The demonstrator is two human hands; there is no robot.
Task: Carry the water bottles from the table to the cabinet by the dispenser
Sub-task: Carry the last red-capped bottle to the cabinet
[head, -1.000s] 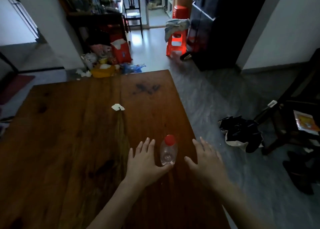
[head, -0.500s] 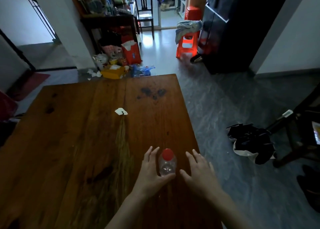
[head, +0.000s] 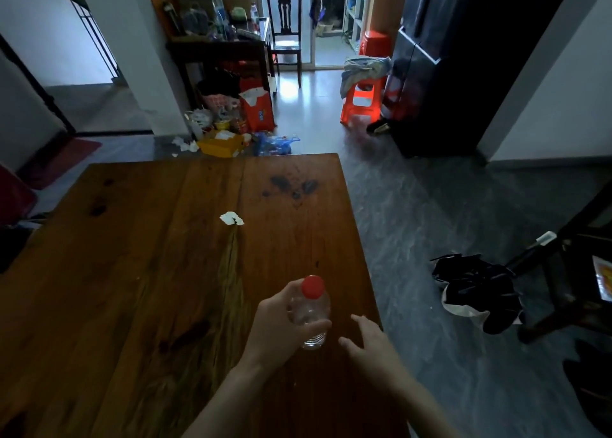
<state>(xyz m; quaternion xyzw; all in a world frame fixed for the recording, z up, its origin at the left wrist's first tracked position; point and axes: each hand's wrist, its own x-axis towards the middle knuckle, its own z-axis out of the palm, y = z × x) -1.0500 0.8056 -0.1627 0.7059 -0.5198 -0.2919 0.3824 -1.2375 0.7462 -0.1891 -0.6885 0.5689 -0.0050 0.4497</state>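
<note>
A: Left of frame, items listed?

B: Wooden desk (head: 132, 272), filling the lower left and centre. On it, a scrap of white paper (head: 231, 218) near the middle, and dark stains (head: 291, 185) toward its far right corner. Beyond the far edge, on the floor at upper centre-left: a yellow box (head: 221, 144), an orange bag (head: 257, 111), a blue plastic bag (head: 275, 142) and loose white litter, all heaped at the foot of a dark side table (head: 218, 48) loaded with bottles and clutter.

A: Centre?

B: Left hand (head: 281, 325), lower centre; grip closed around a clear water bottle (head: 311, 315) with a red cap (head: 313, 286), fingers behind it, thumb across its front. Bottle upright, over the desk near the right edge; whether its base touches the wood cannot be told. Farther back, upper centre: a dark wooden chair (head: 284, 30) by a bright doorway.

A: Right of that?

B: Right hand (head: 371, 345), just beside the bottle but apart from it; grip released, fingers spread, holding nothing. Upper right of centre: an orange plastic stool (head: 361, 102) with a grey cloth (head: 364, 68) draped on it, standing against a tall black cabinet (head: 463, 56).

A: Far right?

B: Grey floor (head: 430, 205). On it, a black bag (head: 477, 288) crumpled beside the leg of a dark chair (head: 579, 272) at the frame edge. The bag and chair stand near the desk's right side.
</note>
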